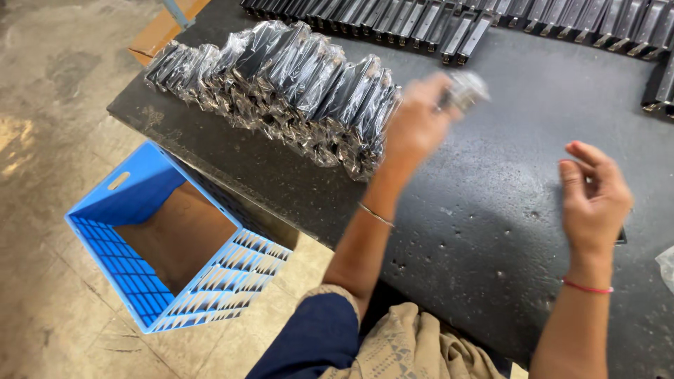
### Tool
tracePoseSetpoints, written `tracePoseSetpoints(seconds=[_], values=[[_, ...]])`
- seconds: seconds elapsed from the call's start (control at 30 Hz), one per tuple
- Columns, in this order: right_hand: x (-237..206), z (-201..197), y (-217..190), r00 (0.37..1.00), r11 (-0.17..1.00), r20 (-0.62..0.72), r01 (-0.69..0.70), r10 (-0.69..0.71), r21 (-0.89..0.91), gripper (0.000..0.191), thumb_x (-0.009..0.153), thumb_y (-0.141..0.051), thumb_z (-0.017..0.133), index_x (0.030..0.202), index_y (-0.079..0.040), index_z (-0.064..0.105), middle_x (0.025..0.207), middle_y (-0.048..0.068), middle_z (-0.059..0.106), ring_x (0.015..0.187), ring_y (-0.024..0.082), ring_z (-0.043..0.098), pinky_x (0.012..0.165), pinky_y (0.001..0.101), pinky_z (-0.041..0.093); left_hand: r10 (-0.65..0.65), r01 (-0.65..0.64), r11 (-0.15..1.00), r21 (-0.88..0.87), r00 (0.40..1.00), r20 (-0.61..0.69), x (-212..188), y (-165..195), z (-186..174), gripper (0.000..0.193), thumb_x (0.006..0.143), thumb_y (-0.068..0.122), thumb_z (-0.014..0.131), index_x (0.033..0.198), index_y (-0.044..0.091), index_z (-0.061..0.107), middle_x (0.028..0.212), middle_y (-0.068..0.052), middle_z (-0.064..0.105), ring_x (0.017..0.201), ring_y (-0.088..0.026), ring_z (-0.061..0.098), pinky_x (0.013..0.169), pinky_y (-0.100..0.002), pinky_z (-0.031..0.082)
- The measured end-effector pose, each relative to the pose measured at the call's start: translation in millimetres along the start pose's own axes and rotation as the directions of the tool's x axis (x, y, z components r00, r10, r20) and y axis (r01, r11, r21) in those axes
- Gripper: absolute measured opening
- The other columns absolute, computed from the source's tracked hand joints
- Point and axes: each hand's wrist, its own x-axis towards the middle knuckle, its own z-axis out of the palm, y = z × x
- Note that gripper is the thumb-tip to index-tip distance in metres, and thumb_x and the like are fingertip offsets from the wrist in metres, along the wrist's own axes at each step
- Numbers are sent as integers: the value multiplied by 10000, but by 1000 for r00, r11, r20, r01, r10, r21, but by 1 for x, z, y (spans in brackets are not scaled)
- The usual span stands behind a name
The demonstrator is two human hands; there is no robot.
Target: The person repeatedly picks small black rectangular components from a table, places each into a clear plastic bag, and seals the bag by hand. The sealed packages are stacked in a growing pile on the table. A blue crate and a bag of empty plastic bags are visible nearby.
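While pinching a small blurred wrapped part point(467, 90) in the left hand's point(414, 126) fingers point(439, 88), holding it raised above the dark bench point(491, 210), just right of the stack of wrapped parts point(281, 84). Too smeared by motion to tell exactly what kind of part it is. Hovering the right hand point(595, 200) over the bench nearer the body, fingers loosely curled and holding nothing that shows, well apart from the left.

Risking, by my judgement, a slip: gripping slick film by fingertips alone while moving fast could be letting the part drop onto the bench or knock into the stack. Leaning already, the stack's near end could be tipping or sliding toward the bench edge if brushed by the wrist, and the blue crate point(175, 238) on the floor below sits only partly under that edge, so a fall might be missing it.

Lying along the far side, a row of dark unwrapped parts point(456, 28), well apart from both hands. Showing at the right edge, a scrap of clear film point(667, 267). Standing between left hand and crate, only the stack itself; nothing else blocking the open middle of the bench.
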Motion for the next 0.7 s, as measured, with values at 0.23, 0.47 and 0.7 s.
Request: tracePoseSetpoints(seconds=[0.23,0.47,0.7], values=[[6,-31,13,977,965,-141,-127,162,228,118,1169,-89,581,1262,-37,633,1145,13,666,1034,87,651,917,234,563,10,203,873,444,901,-434,44,-53,-115,506,771,278,838,1237,157,681,1138,-58,698,1000,-250,653,794,-393,572],[10,-44,23,963,974,-176,-181,204,138,176,1175,-134,484,1222,-54,634,1159,14,628,1044,95,626,870,234,539,-49,276,783,557,921,-387,52,-92,-99,437,866,284,807,1276,189,690,1341,-33,599,1260,-297,532,1032,-473,494],[0,-78,60,945,976,-292,-93,149,198,106,1174,-29,579,1231,-23,668,1197,48,709,1020,119,707,889,260,607,359,-49,845,532,790,-497,37,-40,-85,533,947,305,808,1414,217,566,1554,-67,391,1409,-351,429,1096,-565,371]])
